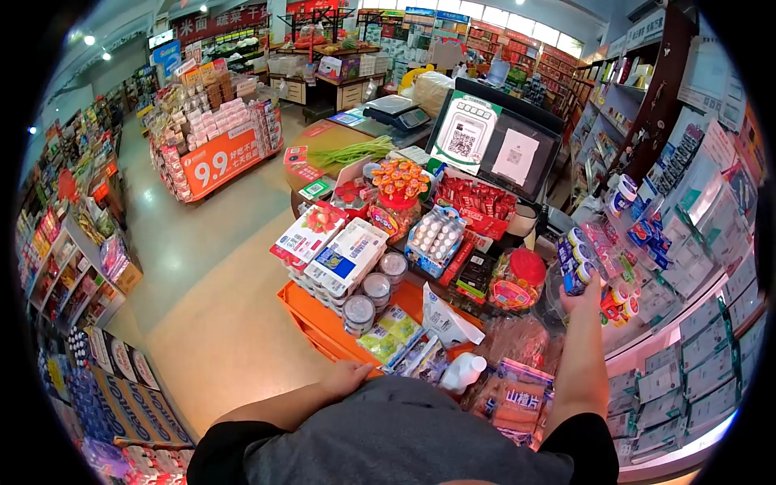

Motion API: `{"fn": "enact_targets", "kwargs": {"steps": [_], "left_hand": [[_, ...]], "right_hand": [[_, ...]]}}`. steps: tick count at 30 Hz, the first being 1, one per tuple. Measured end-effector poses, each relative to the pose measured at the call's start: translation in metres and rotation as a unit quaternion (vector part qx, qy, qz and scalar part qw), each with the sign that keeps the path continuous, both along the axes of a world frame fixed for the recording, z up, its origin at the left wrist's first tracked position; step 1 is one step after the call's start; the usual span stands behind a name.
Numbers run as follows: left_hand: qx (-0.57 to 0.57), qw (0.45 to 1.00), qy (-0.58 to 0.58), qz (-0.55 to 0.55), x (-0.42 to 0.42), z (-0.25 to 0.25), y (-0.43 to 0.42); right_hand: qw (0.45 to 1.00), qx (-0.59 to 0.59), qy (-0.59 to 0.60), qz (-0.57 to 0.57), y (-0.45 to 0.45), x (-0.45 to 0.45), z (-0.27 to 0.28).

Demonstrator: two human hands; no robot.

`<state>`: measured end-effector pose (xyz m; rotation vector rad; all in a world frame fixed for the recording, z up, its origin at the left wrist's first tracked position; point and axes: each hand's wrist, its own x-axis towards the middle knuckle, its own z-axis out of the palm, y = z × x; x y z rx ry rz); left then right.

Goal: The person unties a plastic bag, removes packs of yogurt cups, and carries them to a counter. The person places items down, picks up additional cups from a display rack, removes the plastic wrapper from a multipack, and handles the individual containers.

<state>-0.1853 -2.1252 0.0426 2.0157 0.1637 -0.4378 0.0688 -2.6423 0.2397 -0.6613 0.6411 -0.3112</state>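
Observation:
My right hand [580, 297] reaches forward and is closed on a blue pack of small containers with white round tops [575, 260]. The pack is by the hanging goods at the right of the counter. A clear candy jar with a red lid [529, 267] stands left of that hand. My left hand [349, 377] rests by the near edge of an orange display tray [311, 323], its fingers loosely extended and partly hidden. Near it are yellow-green packets [391, 333], round clear-lidded tubs [359, 310] and a white bottle [463, 372].
Stacked white cartons [349, 252], an orange lollipop display [399, 182] and a black screen with QR codes [497, 145] crowd the counter. Packaged goods hang on the right wall [671, 380]. Floor [218, 299] stretches left toward a promotional bin [230, 166] and shelves [73, 267].

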Motion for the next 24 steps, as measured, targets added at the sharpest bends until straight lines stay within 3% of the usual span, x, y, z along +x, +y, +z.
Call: {"fn": "enact_targets", "kwargs": {"steps": [4, 11, 15, 18, 24], "left_hand": [[0.020, 0.999, 0.043, -0.025, 0.005, 0.046, -0.006], [-0.019, 1.000, 0.012, -0.022, 0.013, 0.023, -0.007], [-0.064, 0.996, 0.057, -0.013, 0.012, 0.045, -0.013], [-0.065, 0.997, 0.047, -0.020, 0.018, 0.043, -0.011], [-0.078, 0.996, 0.031, -0.023, 0.024, 0.027, -0.002]], "right_hand": [[1.000, -0.003, 0.006, -0.008, -0.002, 0.000, 0.002], [0.999, 0.014, -0.014, 0.028, 0.016, -0.014, 0.007], [0.999, 0.000, -0.030, 0.016, 0.020, -0.012, 0.004], [0.993, -0.028, -0.111, 0.025, 0.031, -0.025, 0.001], [0.996, 0.045, -0.034, -0.069, 0.063, -0.031, 0.034]]}}
